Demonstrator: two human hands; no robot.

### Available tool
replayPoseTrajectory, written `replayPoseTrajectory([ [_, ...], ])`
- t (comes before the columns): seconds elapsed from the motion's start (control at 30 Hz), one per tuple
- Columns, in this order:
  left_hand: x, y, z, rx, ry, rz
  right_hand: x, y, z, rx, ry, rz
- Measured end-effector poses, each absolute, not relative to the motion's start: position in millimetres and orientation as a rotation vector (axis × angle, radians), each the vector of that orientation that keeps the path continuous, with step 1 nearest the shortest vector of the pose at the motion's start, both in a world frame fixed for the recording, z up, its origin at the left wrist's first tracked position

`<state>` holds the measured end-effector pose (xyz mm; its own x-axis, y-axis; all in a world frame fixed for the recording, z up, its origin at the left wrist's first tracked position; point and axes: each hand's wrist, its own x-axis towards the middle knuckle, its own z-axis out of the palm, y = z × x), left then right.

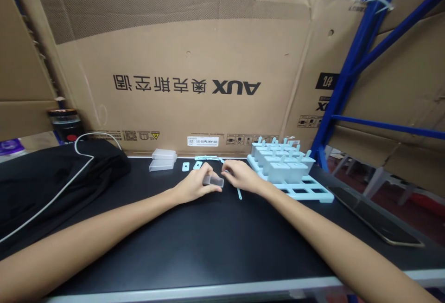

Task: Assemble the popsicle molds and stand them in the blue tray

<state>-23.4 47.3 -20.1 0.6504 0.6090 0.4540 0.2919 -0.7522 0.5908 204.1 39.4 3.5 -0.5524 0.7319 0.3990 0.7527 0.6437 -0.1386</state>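
Observation:
My left hand (195,184) grips a small clear plastic mould cup (214,181) lying on its side on the black table. My right hand (242,176) meets it from the right, fingertips touching the cup's end. A thin pale blue stick (239,193) lies on the table just below my right hand. To the right stands a pale blue ice-pop tray (309,190), its far slots filled with several cups with stick handles (282,160), its near slots bare.
Two clear cups (162,159), small blue pieces (192,165) and a blue stick (208,157) lie toward the back. Black cloth with a white cable (66,175) covers the left. A phone (377,217) lies at right. A large cardboard box (194,61) walls the back.

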Motion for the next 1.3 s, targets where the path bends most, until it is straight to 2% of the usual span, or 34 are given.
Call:
replayPoseTrajectory([
  [0.17,-22,47,-19,2.404,0.616,0.902,203,41,6,-1.176,-2.149,-0.265],
  [0.33,-18,46,-20,2.206,0.705,1.003,204,30,23,-0.988,-1.975,-0.147],
  [0.47,-13,42,-20,1.829,0.466,0.991,200,12,32,-0.754,-2.014,-0.013],
  [0.57,-12,41,-20,1.779,0.391,0.947,194,7,28,-0.668,-2.071,0.002],
  [0.8,-14,38,-20,1.786,0.372,1.015,191,11,21,-0.713,-2.128,0.058],
  [1.13,-15,37,-20,1.59,0.388,1.029,175,8,-2,-0.616,-2.189,-0.15],
  [1.3,-14,39,-20,1.605,0.41,1.017,172,3,4,-0.701,-2.208,-0.04],
])
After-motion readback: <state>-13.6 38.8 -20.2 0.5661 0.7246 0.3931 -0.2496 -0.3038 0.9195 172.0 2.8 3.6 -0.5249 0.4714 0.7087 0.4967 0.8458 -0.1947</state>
